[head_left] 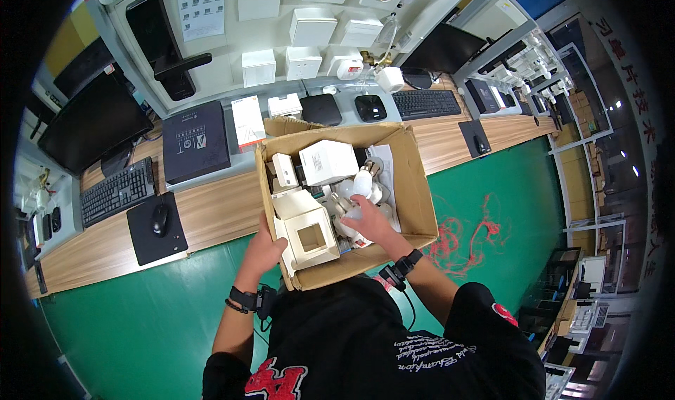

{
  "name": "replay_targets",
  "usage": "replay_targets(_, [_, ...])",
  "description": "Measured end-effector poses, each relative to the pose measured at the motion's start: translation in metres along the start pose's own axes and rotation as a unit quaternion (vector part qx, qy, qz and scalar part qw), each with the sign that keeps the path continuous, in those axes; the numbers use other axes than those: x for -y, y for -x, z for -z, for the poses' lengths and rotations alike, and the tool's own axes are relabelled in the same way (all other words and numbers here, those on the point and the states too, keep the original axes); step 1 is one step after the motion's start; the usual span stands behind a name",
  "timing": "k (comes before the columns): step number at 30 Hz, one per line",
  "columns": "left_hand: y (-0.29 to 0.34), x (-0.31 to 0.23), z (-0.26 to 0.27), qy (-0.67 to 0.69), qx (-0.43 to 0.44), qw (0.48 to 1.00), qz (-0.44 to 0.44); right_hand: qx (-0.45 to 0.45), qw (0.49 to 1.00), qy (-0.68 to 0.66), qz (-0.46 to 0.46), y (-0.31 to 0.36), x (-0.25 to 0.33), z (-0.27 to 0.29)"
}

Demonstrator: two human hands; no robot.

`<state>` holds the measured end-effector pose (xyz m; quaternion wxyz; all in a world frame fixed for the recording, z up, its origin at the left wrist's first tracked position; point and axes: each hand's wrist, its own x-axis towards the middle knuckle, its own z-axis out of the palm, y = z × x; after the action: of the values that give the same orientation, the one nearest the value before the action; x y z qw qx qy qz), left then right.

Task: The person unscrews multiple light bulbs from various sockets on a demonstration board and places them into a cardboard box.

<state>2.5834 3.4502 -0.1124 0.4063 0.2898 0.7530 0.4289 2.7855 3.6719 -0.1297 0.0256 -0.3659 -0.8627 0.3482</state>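
A brown cardboard box (416, 182) stands open in front of me, tilted and leaning by the desk edge. My left hand (263, 254) grips its near left side, thumb on the rim. Inside the box, my right hand (374, 221) has its thumb and fingers around a white light bulb (351, 216) in a cluster of bulbs; part of the grip is hidden. Just beyond the fingers is another white bulb (362, 183). To the left in the box lie a white carton with a square opening (309, 237), a larger white box (329, 162) and a small white box (284, 170).
A wooden desk (211, 221) runs behind the box, bearing a black flat box (195, 141), keyboards (118, 191), a mouse (161, 221) and monitors (95, 129). White wall units (311, 27) hang on the panel ahead. Red strands (457, 242) lie on the green floor at right.
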Motion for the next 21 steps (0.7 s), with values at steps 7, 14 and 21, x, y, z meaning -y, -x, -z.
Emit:
replay_targets(7, [0.012,-0.001,-0.006,-0.027,-0.008,1.0,-0.006,0.04,0.995,-0.08,-0.046,0.006,-0.016,-0.018])
replay_targets(14, [0.028,0.002,-0.025,-0.057,-0.041,0.997,0.028,0.041,0.993,-0.107,-0.031,0.02,-0.023,-0.023])
replay_targets(21, [0.015,0.037,-0.025,0.041,-0.055,0.997,0.031,-0.001,0.984,-0.179,0.014,0.038,-0.022,0.037])
